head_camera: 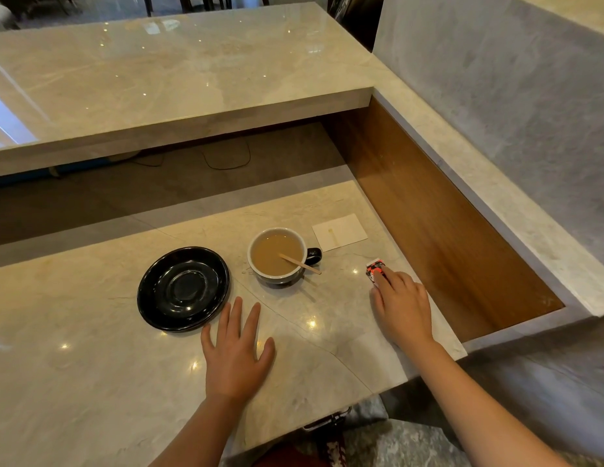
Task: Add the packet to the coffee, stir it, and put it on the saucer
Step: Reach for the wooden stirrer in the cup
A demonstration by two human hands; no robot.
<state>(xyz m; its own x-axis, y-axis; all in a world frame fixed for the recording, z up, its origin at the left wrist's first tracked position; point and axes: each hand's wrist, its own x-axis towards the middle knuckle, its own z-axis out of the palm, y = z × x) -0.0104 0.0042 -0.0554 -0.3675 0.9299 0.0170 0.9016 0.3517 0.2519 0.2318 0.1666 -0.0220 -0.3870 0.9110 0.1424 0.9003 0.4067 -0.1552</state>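
A cup of milky coffee (275,256) stands on the marble counter, with a wooden stirrer (300,264) leaning in it over the right rim by the dark handle. To its left sits an empty black saucer (183,288). A small red, black and white packet (375,269) lies flat to the right of the cup. My right hand (403,306) rests on the counter with its fingertips on the packet's near end; the packet is not lifted. My left hand (238,348) lies flat, fingers spread, just in front of the saucer and cup, holding nothing.
A white card (339,231) with a faint stain lies behind the cup. A raised marble shelf (179,82) overhangs the far side, with cables beneath it. A wood-lined wall (428,214) and marble ledge close off the right. The counter edge runs near my body.
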